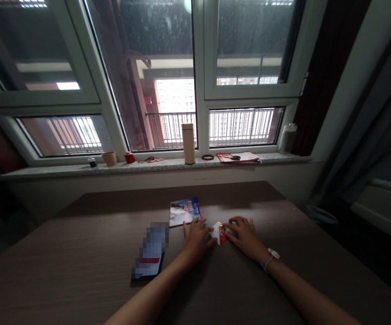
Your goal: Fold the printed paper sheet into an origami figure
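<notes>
Fingers (233, 227) on paper (218, 233), corner forward

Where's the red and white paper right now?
The red and white paper is just right of centre in the head view, on the table between the left hand and the right hand.

Left hand (197, 238): yours, fingers spread, left of the folded paper (220, 235)
Right hand (247, 235): yours, fingers bent, right of it
Forearms (156, 285): angled inward
</notes>
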Tool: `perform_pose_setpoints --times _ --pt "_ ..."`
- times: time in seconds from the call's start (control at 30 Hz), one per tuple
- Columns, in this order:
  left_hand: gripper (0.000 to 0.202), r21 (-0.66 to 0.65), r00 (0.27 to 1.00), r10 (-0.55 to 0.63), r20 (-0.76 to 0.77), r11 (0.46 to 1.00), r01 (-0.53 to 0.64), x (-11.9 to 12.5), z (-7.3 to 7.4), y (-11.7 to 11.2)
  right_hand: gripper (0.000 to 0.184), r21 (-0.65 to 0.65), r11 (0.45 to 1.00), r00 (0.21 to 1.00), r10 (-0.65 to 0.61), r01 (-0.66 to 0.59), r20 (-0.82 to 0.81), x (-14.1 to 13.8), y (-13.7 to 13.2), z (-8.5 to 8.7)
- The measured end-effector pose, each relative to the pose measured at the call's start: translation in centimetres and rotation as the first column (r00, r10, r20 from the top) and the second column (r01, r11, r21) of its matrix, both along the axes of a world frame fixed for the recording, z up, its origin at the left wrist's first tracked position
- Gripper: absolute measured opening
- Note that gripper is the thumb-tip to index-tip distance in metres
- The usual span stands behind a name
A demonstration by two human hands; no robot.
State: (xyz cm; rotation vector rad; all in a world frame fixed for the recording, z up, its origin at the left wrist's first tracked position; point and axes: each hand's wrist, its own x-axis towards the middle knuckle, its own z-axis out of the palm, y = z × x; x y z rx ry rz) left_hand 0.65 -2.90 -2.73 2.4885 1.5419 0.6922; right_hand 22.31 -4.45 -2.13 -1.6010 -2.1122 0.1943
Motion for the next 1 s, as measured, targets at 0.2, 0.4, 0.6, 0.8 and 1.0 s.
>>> perform_pose_setpoints --times 0.2,0.4,0.6,0.8,1.0 --pt "0.027 -0.010 1.000 0.013 -0.005 1.000 -0.013 0.11 0.30 -0.09 0.028 0.065 0.995 0.997 0.079 -0.079 0.003 -0.20 0.01 -0.18" --pt "0.026 -0.024 1.000 -0.028 0.003 0.999 0.029 0.05 0.19 0.03 0.029 0.050 0.994 0.995 0.095 -0.095 0.011 -0.13 -0.07 -0.14" --pt "0.021 -0.067 0.996 -0.092 0.024 0.993 0.093 0.03 0.64 -0.14 0.033 0.021 0.998 0.998 0.061 -0.061 -0.009 -0.01 -0.10 -0.14" --pt "0.023 -0.041 0.997 -0.058 0.045 0.997 0.060 0.15 0.74 -0.20 0.034 -0.044 0.997 0.998 0.060 -0.061 -0.012 0.03 -0.18 0.17" --pt "0.014 -0.003 0.998 -0.053 0.037 0.999 0.053 0.08 0.12 0.10 0.037 -0.064 0.996 0.997 0.069 -0.070 -0.017 -0.08 -0.55 0.56"
